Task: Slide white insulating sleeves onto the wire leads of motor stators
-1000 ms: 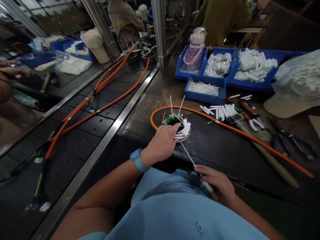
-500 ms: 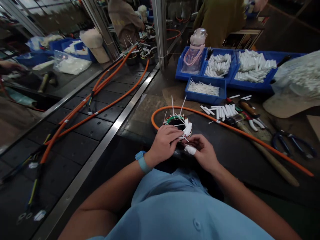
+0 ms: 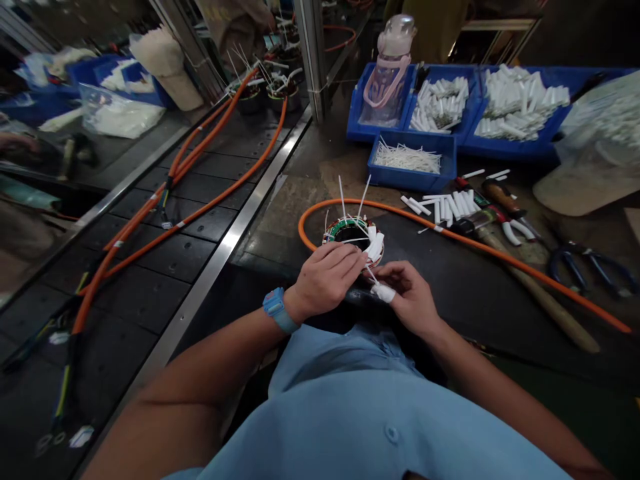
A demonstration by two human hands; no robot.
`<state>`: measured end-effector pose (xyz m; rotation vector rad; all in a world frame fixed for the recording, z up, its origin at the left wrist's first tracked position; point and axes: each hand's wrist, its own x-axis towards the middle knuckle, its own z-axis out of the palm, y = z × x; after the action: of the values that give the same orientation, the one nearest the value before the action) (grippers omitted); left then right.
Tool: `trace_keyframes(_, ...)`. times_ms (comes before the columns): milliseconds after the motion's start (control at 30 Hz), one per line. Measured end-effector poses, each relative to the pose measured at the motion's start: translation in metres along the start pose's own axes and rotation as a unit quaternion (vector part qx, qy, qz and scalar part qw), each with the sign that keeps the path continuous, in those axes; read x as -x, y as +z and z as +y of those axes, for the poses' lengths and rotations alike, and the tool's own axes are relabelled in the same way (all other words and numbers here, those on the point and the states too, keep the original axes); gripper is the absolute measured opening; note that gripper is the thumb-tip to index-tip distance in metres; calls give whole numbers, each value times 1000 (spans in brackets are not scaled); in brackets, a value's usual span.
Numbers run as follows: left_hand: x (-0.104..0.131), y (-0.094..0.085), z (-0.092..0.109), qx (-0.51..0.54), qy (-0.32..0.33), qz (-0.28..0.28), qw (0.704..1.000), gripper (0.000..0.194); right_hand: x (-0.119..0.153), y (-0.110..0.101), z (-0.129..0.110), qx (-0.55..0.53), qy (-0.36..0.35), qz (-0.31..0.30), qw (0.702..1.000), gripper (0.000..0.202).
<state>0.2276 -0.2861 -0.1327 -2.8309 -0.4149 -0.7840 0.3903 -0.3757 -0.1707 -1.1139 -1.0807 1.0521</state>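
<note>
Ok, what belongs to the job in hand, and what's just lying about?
Seemingly part of the job:
wired ring, at the left hand
white cord, at the right hand
orange cable, curving behind the ring
loose white tubes

Probably just lying about:
bottle, in a blue bin
wooden stick
blue-handled tool

The wound ring (image 3: 342, 227) bears bunched white sleeves (image 3: 375, 247) at right.

Coil (image 3: 375, 247) on bench (image 3: 440, 267), bins (image 3: 413, 179) behind, bottle (image 3: 387, 73) in one, pliers (image 3: 574, 250) right, conveyor (image 3: 160, 280) left
</note>
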Motion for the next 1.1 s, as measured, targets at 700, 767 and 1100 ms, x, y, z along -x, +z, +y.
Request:
trace_keyframes(700,0,0,-5,-1,29,-10,1000,29,-14,6,2,58,24,37,997,22)
trace_keyframes(767,2,2,-4,10,13,-5,1000,29,-19,8,2,111,29,60,992,21)
trace_keyframes(1100,-3,-2,0,81,-129,-76,985,26,-35,-3,-48,656,-394,-144,627,23)
